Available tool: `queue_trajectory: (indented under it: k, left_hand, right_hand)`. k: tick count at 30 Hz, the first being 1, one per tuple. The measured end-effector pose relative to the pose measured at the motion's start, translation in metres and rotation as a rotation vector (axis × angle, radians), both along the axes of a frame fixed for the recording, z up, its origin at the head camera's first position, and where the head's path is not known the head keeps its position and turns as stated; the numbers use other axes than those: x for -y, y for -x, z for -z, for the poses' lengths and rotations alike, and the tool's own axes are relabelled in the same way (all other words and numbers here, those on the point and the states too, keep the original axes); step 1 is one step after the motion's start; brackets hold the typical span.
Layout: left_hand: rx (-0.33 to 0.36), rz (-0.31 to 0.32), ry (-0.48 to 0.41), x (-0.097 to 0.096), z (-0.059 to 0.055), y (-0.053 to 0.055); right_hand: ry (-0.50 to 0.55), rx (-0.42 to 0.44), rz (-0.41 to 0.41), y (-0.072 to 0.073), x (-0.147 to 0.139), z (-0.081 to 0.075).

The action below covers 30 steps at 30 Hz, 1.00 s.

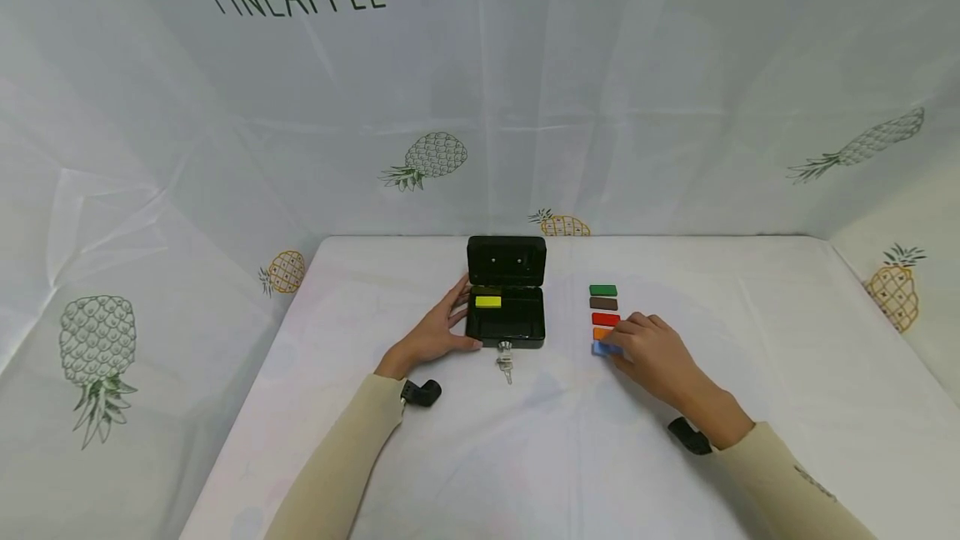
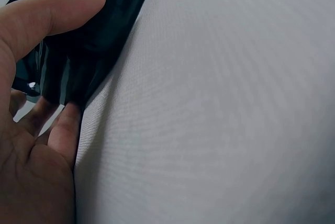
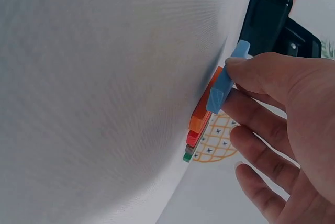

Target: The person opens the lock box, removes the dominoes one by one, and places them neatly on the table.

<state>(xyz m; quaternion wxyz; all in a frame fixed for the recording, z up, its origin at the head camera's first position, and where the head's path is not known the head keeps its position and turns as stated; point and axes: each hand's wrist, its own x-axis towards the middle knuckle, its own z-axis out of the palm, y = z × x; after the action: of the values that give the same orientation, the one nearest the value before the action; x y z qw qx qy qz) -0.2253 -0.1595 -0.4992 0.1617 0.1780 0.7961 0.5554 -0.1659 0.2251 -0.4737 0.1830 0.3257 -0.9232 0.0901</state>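
A small black cash box point(image 1: 506, 325) sits with its lid point(image 1: 507, 261) raised, and inside it lies a yellow block point(image 1: 488, 302) at the back left. My left hand point(image 1: 437, 330) grips the box's left side, thumb point(image 2: 68, 10) at the front corner and fingers along the side wall. Between thumb and fingertips my right hand point(image 1: 658, 357) pinches a blue block point(image 3: 228, 80), which is raised off the cloth in the right wrist view. Just behind it are an orange block point(image 1: 604, 332), a red block point(image 1: 605, 319), a brown block point(image 1: 603, 303) and a green block point(image 1: 603, 290), laid in a column.
Keys point(image 1: 506, 363) hang from the lock at the box's front. A white cloth point(image 1: 480, 457) covers the table, and a pineapple-print sheet point(image 1: 600, 90) rises behind its far edge. Each wrist wears a dark camera strap.
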Motion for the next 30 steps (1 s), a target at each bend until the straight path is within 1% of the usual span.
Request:
queue_trajectory:
  k: [8,16,20,23,30]
  left_hand:
    - [-0.006,0.003,-0.012,0.002,0.001,0.0]
    - [0.003,-0.005,-0.004,0.0,0.0,-0.001]
    - [0.004,-0.006,-0.008,0.0,0.001,0.0]
    - [0.0,-0.005,-0.009,0.0,0.001,-0.001]
    - [0.003,-0.002,-0.015,0.0,-0.002,-0.002]
  right_hand:
    - [-0.035,0.04,0.006,0.001,0.0,0.001]
    - [-0.048,0.044,0.006,0.001,0.001,0.002]
    - [-0.057,0.048,0.011,0.002,0.002,-0.002]
    - [-0.038,0.025,-0.003,0.003,0.005,-0.007]
    - [0.02,-0.073,-0.05,0.01,0.023,-0.026]
